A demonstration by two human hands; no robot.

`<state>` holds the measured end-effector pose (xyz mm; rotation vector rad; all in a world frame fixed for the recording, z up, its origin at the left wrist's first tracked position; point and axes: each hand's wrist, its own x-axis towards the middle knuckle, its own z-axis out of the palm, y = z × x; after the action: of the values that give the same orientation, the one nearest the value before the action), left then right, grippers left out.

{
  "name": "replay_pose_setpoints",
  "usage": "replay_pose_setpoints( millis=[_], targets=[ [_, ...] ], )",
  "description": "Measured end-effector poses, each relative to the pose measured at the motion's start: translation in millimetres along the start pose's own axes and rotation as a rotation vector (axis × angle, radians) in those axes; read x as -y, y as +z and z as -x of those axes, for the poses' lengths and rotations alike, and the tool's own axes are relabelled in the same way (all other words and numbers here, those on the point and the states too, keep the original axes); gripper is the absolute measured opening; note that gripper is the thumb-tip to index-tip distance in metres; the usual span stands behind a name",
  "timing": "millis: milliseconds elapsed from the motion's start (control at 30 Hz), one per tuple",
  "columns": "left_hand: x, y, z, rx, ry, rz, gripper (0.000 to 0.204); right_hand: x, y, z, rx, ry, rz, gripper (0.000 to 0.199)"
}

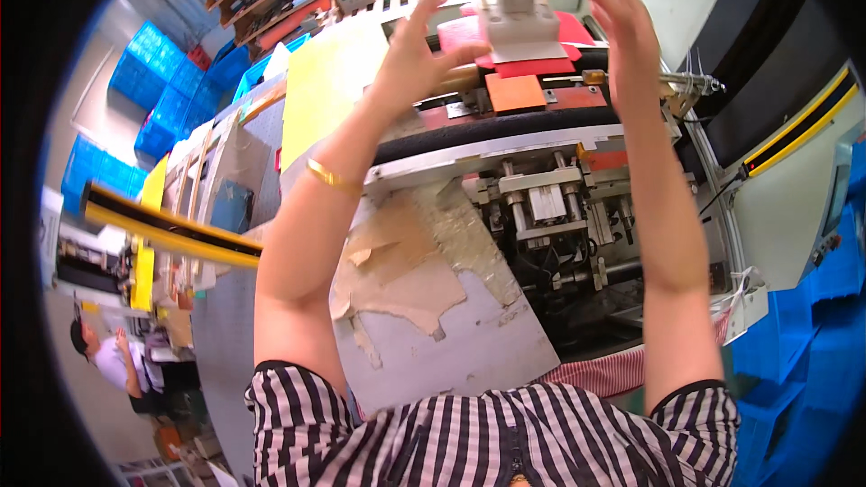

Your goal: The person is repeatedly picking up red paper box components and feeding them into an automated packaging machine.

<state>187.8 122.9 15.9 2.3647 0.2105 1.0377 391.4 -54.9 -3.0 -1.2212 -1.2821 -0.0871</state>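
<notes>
Both my arms reach forward over a machine. My left hand is raised with thumb and fingers apart and nothing in it, left of the grey machine head. My right hand is up on the other side of the head, fingers curved and apart, also holding nothing. Red sheets lie under the head, between my hands. Just nearer to me, an orange block sits on the machine bed. A yellow sheet lies beside my left forearm.
A grey board with torn cardboard is in front of me, beside exposed metal mechanisms. Yellow-and-black bars flank the machine. Blue crates are stacked at the left. Another person is at the far left.
</notes>
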Motion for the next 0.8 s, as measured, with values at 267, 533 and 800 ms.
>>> replay_pose_setpoints(
  millis=[267, 533, 800],
  targets=[
    [-27, -141, 301, 0.111, -0.395, 0.229, 0.028, 175, 136, 242, 0.918, 0.310, -0.402, 0.020],
    [11, -285, 706, -1.135, -1.170, -0.170, 0.025, 211, 277, 300, 1.272, 0.449, -0.581, 0.028],
    [-193, -304, 1069, -1.398, -2.243, -1.121, 0.017, 290, 461, 327, 1.734, 0.189, -0.497, 0.035]
  ],
)
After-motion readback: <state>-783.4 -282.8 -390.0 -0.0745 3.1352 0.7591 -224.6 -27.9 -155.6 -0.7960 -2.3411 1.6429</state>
